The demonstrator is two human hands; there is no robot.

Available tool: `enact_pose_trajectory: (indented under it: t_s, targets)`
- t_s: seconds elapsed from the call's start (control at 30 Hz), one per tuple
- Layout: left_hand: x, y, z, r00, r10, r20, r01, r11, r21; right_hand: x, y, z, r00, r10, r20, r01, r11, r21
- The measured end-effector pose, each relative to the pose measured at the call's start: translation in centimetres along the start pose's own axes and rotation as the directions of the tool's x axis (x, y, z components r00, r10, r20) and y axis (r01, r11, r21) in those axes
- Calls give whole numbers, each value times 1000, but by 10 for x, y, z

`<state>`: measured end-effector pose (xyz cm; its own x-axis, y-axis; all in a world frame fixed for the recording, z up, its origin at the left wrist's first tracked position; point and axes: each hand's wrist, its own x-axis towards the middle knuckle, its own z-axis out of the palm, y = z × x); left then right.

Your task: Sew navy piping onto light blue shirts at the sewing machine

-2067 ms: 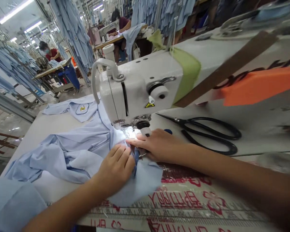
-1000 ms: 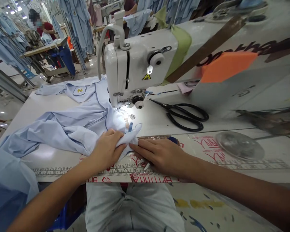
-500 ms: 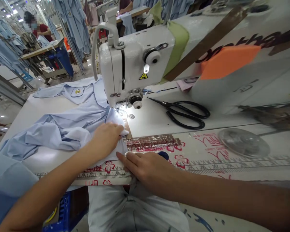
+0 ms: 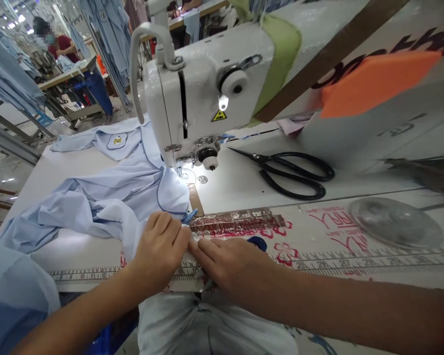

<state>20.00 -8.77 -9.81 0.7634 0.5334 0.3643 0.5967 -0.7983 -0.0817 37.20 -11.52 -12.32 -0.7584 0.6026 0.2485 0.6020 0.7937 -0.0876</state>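
Observation:
A light blue shirt lies bunched on the white table, left of the white sewing machine. My left hand presses down on the shirt's near edge at the table front, fingers curled onto the cloth. Touching it from the right, my right hand lies on the ruler tape with its fingers pinched on the same cloth edge. Both hands are in front of the needle area, a short way from the presser foot.
Black scissors lie right of the machine head. A clear round disc rests at the right. An orange piece sticks to the machine arm. Behind, another person sits at a table among hanging blue garments.
Both hands have drawn the shirt edge back from under the presser foot toward the table's front edge. The cloth fold now lies flatter under my left hand.

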Motion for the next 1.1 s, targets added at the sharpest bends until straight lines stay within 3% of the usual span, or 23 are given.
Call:
enact_pose_trajectory:
  t_s: [0.17, 0.23, 0.33, 0.4, 0.63, 0.73, 0.87, 0.93, 1.03, 1.1]
  targets:
    - [-12, -3, 6, 1000, -4, -22, 3, 1000, -29, 1, 15, -9, 1000, 6, 10, -8, 991, 136]
    - [-11, -7, 6, 999, 28, -23, -28, 999, -21, 8, 30, -19, 992, 121, 37, -126, 966, 225]
    - [-9, -13, 3, 995, 98, -3, -98, 995, -11, 26, 53, -31, 941, 326, 86, -337, 895, 291]
    - [-8, -16, 1, 993, 121, 18, -120, 993, -9, 39, 62, -32, 924, 360, 127, -382, 870, 311]
    - [-13, -11, 5, 999, 27, -33, -29, 998, -54, 59, 64, -21, 943, 293, 159, -325, 915, 240]
    - [-13, -10, 5, 996, 71, -61, -74, 997, -36, 59, 67, -24, 936, 311, 162, -336, 928, 162]
    - [-12, -8, 3, 989, 116, -93, -114, 993, 28, 67, 66, -30, 949, 306, 74, -314, 936, 161]
    - [-13, -7, 3, 986, 123, -110, -118, 992, 53, 74, 61, -31, 952, 282, 115, -298, 942, 153]
    - [-15, -7, 3, 984, 128, -122, -120, 990, 67, 81, 53, -33, 948, 257, 188, -263, 965, 4]
    - [-16, -7, 4, 985, 135, -111, -128, 989, 70, 78, 50, -37, 963, 247, 104, -235, 965, -116]
